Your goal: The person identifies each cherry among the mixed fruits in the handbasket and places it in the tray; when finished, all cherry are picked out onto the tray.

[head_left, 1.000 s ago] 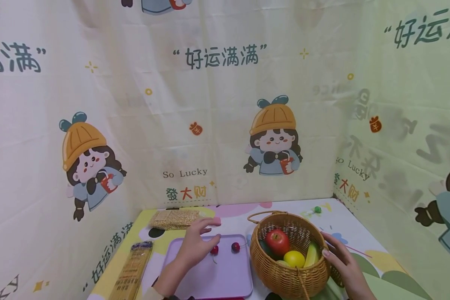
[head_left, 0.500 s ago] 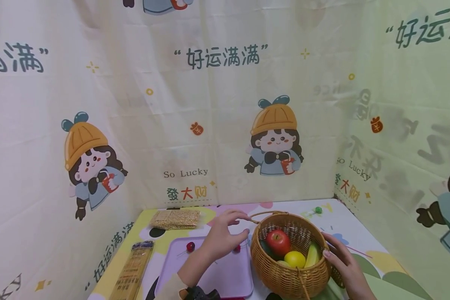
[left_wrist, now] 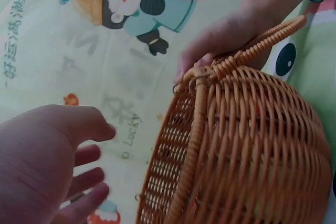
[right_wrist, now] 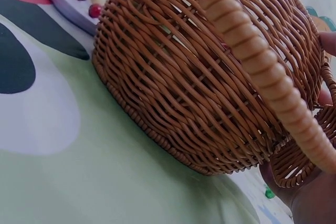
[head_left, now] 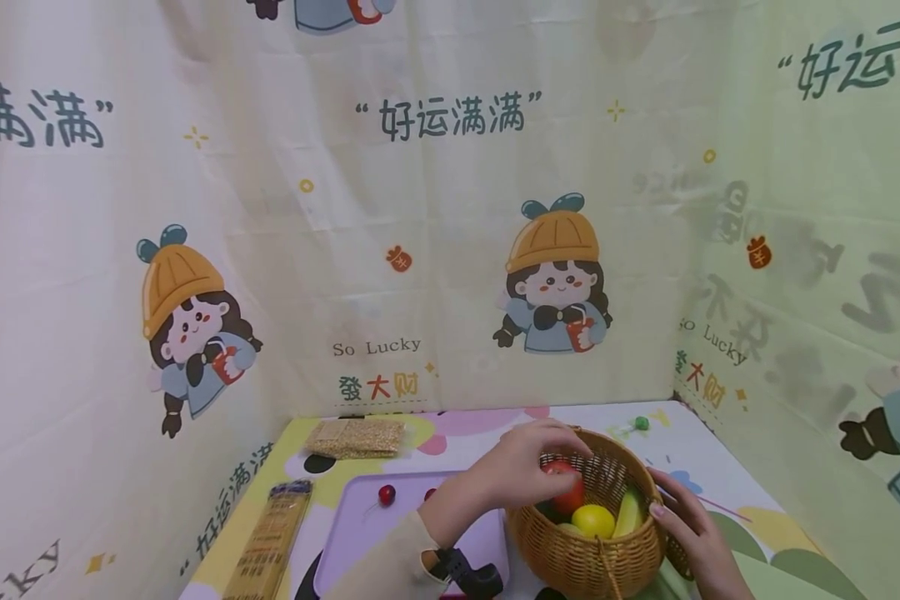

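Observation:
A round wicker basket stands tilted on the table, its mouth showing a red apple, a yellow lemon and a long yellow-green fruit. My left hand hovers over the basket's mouth near the apple, fingers loosely bent, holding nothing. In the left wrist view that left hand is apart from the basket rim. My right hand grips the basket's right side, thumb at the rim. Two red cherries show on the purple tray, one partly hidden by my left arm.
At the back left lies a clear bag of grains. A long packet of thin sticks sits along the left edge. A small green item is at the back right. Printed cloth walls enclose the table.
My left hand has moved right, from above the tray across to the basket's mouth, covering part of its handle and apple. My right hand stays at the basket's side.

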Motion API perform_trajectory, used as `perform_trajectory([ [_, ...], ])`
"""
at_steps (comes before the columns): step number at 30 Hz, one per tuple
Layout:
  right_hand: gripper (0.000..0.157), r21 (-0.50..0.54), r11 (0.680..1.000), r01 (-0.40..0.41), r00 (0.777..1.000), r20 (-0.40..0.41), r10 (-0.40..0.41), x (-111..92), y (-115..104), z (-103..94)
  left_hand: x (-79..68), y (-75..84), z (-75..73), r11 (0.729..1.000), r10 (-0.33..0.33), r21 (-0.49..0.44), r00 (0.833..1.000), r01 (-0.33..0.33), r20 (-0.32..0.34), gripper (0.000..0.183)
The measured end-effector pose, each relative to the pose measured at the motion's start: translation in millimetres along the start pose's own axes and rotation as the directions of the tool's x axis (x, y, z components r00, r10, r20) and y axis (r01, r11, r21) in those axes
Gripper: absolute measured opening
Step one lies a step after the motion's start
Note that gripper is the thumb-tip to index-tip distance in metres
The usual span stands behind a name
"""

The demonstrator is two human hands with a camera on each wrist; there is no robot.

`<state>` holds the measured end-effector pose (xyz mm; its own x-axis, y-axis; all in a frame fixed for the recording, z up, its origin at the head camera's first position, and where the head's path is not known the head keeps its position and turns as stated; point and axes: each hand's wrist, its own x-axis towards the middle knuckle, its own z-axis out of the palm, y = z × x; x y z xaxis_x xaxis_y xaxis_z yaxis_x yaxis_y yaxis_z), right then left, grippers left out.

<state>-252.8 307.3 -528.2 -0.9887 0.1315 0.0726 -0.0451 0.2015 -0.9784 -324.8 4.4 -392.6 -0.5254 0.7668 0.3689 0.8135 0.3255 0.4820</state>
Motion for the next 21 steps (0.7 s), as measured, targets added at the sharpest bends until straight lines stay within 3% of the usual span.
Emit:
perform_trajectory([
  [4,0.066,0.006,1.0,0.001,1.0,0.007,-0.001,-0.9,-1.8,-0.1,15.1,4.7,4.3,0.999,0.01,0.042,0.99,-0.016,0.139,0.023],
  [7,0.067,0.007,1.0,-0.008,1.0,0.013,0.008,-1.3,-3.3,0.3,23.5,7.4,10.3,0.997,-0.025,0.076,0.965,0.006,0.26,0.023],
  [10,0.067,0.006,1.0,-0.018,1.0,0.019,0.017,-0.9,-4.4,0.3,31.7,9.8,17.8,0.994,-0.082,0.097,0.922,0.048,0.38,0.025],
  [16,0.066,0.005,1.0,-0.002,1.0,0.015,0.002,-1.2,-3.1,-0.3,45.1,11.8,29.6,0.992,-0.124,0.083,0.812,0.092,0.57,0.026],
  [21,0.065,0.022,0.999,0.026,1.0,0.013,-0.026,-2.8,-0.8,-1.3,52.4,11.8,33.9,0.99,-0.142,0.069,0.759,0.127,0.636,0.027],
])
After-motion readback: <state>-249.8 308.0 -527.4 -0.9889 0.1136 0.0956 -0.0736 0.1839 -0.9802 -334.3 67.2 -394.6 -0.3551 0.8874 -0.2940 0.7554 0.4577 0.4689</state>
